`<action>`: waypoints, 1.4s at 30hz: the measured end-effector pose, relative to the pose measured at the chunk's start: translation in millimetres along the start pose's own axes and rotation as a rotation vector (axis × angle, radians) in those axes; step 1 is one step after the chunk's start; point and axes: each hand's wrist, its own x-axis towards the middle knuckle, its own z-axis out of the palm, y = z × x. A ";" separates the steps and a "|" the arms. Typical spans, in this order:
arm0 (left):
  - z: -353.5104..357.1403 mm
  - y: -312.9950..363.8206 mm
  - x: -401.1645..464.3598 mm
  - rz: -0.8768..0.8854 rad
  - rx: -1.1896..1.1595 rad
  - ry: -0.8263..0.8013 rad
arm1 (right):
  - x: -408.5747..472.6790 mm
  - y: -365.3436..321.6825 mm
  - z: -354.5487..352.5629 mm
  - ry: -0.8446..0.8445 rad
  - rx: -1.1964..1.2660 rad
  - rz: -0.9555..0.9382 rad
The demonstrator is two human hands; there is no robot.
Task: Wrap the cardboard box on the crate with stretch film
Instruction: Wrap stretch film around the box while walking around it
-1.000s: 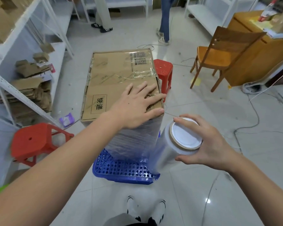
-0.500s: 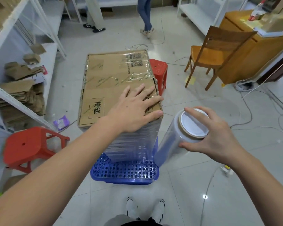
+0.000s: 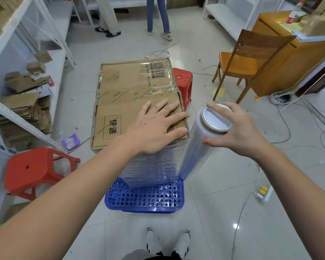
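Note:
A tall cardboard box [image 3: 120, 94] stands on a blue perforated crate [image 3: 144, 199] on the floor. Clear stretch film covers the box's near side [image 3: 150, 166]. My left hand [image 3: 156, 124] lies flat on the box's top near its right front corner, fingers spread. My right hand [image 3: 236, 130] grips the top end of a stretch film roll [image 3: 201, 141], which hangs tilted just right of the box's near right edge. Film runs from the roll onto the box.
One red stool [image 3: 36, 169] sits at the left, another red stool [image 3: 182, 85] behind the box. A wooden chair [image 3: 248, 64] and a wooden desk [image 3: 293, 53] are at the right. White shelves with cardboard [image 3: 23, 102] line the left. Cables and a power strip [image 3: 263, 194] lie on the floor. Two people stand at the back.
My right hand has carried the roll up and to the right, away from me, along the box's right corner. My left hand has stayed on the box top.

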 end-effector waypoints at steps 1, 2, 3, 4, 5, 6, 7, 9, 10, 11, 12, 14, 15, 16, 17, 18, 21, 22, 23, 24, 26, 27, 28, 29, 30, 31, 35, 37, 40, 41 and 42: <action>0.3 0.4 0.1 -0.001 0.006 0.000 | 3.0 0.1 1.0 -0.006 0.001 0.002; 0.6 0.8 0.5 -0.003 0.010 0.002 | 5.7 0.7 2.3 -0.011 0.000 0.008; 1.1 1.0 0.9 -0.003 0.011 0.005 | 8.1 1.8 3.7 -0.017 0.001 0.016; 1.7 1.2 0.9 -0.002 0.010 0.010 | 9.9 3.2 5.1 -0.028 0.003 0.027; 2.4 1.4 0.7 -0.001 0.008 0.016 | 11.5 4.2 5.8 -0.043 0.002 0.036; 2.7 1.2 0.6 0.000 0.008 0.022 | 13.1 5.5 5.8 -0.061 -0.001 0.040; 3.1 1.1 0.3 0.000 0.010 0.026 | 14.1 5.7 5.1 -0.080 -0.007 0.043; 3.6 1.0 0.4 0.000 0.015 0.036 | 15.4 6.5 0.1 -0.127 -0.027 0.051; 3.7 1.3 0.7 0.001 0.018 0.039 | 15.4 7.8 -3.8 -0.161 -0.045 0.051; 3.7 1.8 0.8 0.003 0.019 0.042 | 15.1 9.7 -8.4 -0.198 -0.071 0.039; 3.4 2.2 1.1 0.004 0.018 0.046 | 14.6 12.3 -13.0 -0.233 -0.101 0.012; 2.6 2.2 2.1 0.006 0.010 0.053 | 13.9 17.9 -21.7 -0.299 -0.131 -0.046; 2.4 2.0 2.3 0.007 0.003 0.056 | 13.2 20.4 -25.2 -0.329 -0.131 -0.066; 2.3 2.0 2.7 0.006 -0.005 0.061 | 13.1 23.1 -28.0 -0.353 -0.136 -0.086; 2.7 2.5 3.0 0.004 -0.013 0.067 | 13.0 25.2 -30.3 -0.370 -0.146 -0.108; 3.0 3.0 3.4 0.000 -0.017 0.073 | 13.2 27.3 -31.8 -0.379 -0.160 -0.129; 1.0 4.1 6.8 -0.007 -0.013 0.079 | 15.8 33.0 -33.2 -0.382 -0.180 -0.171; -0.3 4.7 8.1 -0.012 -0.020 0.083 | 17.4 35.3 -33.1 -0.374 -0.171 -0.191; -1.8 6.7 9.2 -0.022 -0.027 0.094 | 19.9 38.8 -32.7 -0.362 -0.154 -0.218; -2.7 9.9 10.2 -0.034 -0.027 0.114 | 23.3 42.1 -32.3 -0.347 -0.139 -0.250; -3.5 20.3 12.6 -0.085 -0.027 0.155 | 32.7 48.6 -31.6 -0.321 -0.121 -0.295; -2.7 26.6 13.9 -0.127 -0.037 0.165 | 37.4 50.8 -31.1 -0.321 -0.099 -0.305; -1.1 33.3 14.9 -0.170 -0.043 0.176 | 41.8 52.5 -30.4 -0.328 -0.072 -0.321; 0.9 39.6 16.5 -0.209 -0.038 0.196 | 46.6 54.4 -29.3 -0.336 -0.049 -0.354; 2.6 45.9 18.4 -0.246 -0.025 0.220 | 52.0 56.5 -27.9 -0.356 -0.034 -0.402; 4.6 52.2 20.7 -0.286 -0.016 0.240 | 57.3 57.9 -26.7 -0.397 -0.016 -0.454; 16.7 76.3 30.8 -0.459 0.032 0.285 | 79.0 60.3 -29.0 -0.600 0.008 -0.630; 22.5 79.6 30.9 -0.483 0.067 0.283 | 86.1 61.0 -31.8 -0.679 -0.010 -0.682; 23.2 74.5 27.4 -0.494 0.064 0.259 | 91.7 62.9 -29.0 -0.688 0.026 -0.708; 22.6 73.6 27.5 -0.501 0.071 0.241 | 92.9 63.7 -26.4 -0.654 0.062 -0.713; 22.1 73.7 28.2 -0.510 0.080 0.224 | 94.1 64.7 -23.9 -0.620 0.100 -0.715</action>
